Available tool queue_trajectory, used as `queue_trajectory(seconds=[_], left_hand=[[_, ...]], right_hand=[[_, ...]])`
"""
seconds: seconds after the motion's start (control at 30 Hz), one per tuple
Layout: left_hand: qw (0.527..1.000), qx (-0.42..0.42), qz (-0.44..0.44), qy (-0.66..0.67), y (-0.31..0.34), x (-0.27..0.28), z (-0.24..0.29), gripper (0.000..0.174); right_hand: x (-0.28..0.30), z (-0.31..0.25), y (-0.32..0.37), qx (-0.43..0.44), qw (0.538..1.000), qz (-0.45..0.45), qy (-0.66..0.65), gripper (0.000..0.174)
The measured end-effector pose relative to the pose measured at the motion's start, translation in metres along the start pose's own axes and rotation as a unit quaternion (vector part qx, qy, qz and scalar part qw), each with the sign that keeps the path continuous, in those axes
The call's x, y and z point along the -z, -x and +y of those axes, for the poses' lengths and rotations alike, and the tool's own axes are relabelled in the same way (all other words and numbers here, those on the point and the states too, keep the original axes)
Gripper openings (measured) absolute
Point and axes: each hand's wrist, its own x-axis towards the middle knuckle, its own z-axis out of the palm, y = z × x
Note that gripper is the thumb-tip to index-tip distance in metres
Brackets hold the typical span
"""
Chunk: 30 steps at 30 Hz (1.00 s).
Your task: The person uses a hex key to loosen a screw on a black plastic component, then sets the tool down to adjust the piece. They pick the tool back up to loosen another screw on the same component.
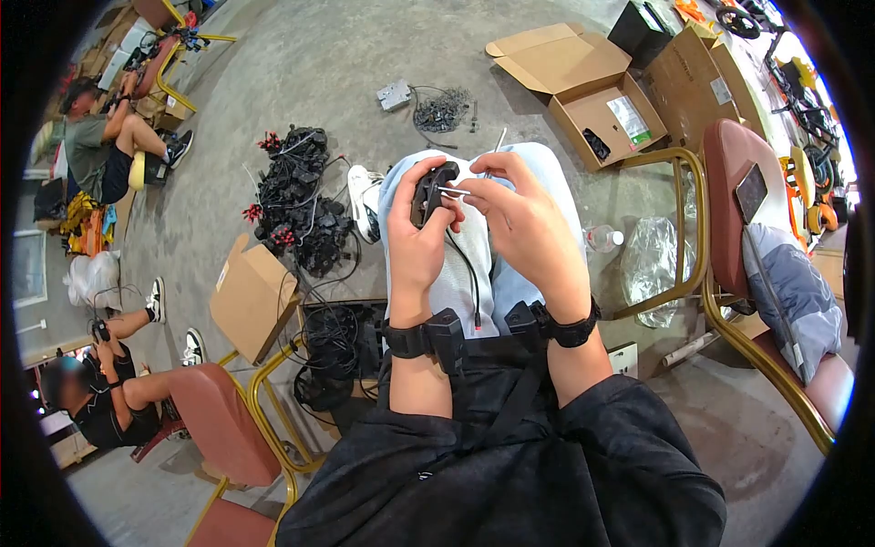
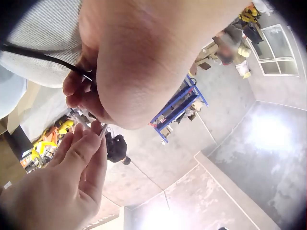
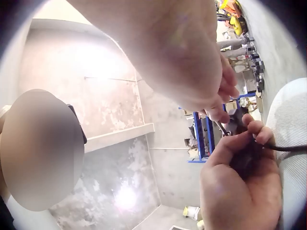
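In the head view my left hand (image 1: pixel 416 242) grips a small black plastic device (image 1: pixel 427 196) above my lap. A black cable (image 1: pixel 473 278) with a red tip hangs from it over the trousers. With thumb and fingers my right hand (image 1: pixel 533 228) pinches a thin silver metal tool (image 1: pixel 453 191), its tip right at the device's side. A silver rod end (image 1: pixel 501 139) also sticks up beyond those fingers; the part between is hidden. The right wrist view shows the tool (image 3: pixel 220 126) angled toward the dark device (image 3: pixel 244 160) in the left palm.
A heap of black devices and cables (image 1: pixel 305 201) lies on the floor at left. An open cardboard box (image 1: pixel 606 114) is at front right, a chair (image 1: pixel 729 210) and plastic bottle (image 1: pixel 603 239) at right. Two people sit at left. A metal box (image 1: pixel 394 95) lies ahead.
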Motion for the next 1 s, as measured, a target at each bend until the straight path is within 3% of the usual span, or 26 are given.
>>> queue_trajectory(seconds=[0.1,0.17,0.27,0.67,0.9,1.0], left_hand=[[1.000,-0.005,0.001,-0.008,0.0008,-0.0013,0.0006,0.051],[1.000,-0.001,0.012,0.011,0.0007,-0.0008,0.0004,0.057],[1.000,0.001,0.015,0.027,-0.0007,0.0023,-0.0016,0.057],[1.000,-0.009,0.006,-0.010,0.0005,-0.0018,0.0006,0.057],[1.000,-0.009,-0.008,-0.014,0.0004,0.0009,-0.0021,0.057],[1.000,-0.009,-0.003,-0.012,0.0007,-0.0007,-0.0009,0.057]], right_hand=[[0.0017,-0.0009,0.0010,-0.022,0.999,0.022,-0.043,0.015],[0.0035,0.0007,0.0015,-0.151,0.982,-0.012,-0.113,0.012],[0.0086,0.0007,-0.0010,-0.081,0.994,-0.014,-0.075,0.011],[0.0019,0.0020,-0.0011,0.013,0.999,0.018,-0.023,0.016],[0.0025,0.0034,-0.0011,0.049,0.998,0.014,0.034,0.019],[0.0026,0.0001,-0.0012,0.006,0.999,0.033,-0.029,0.019]])
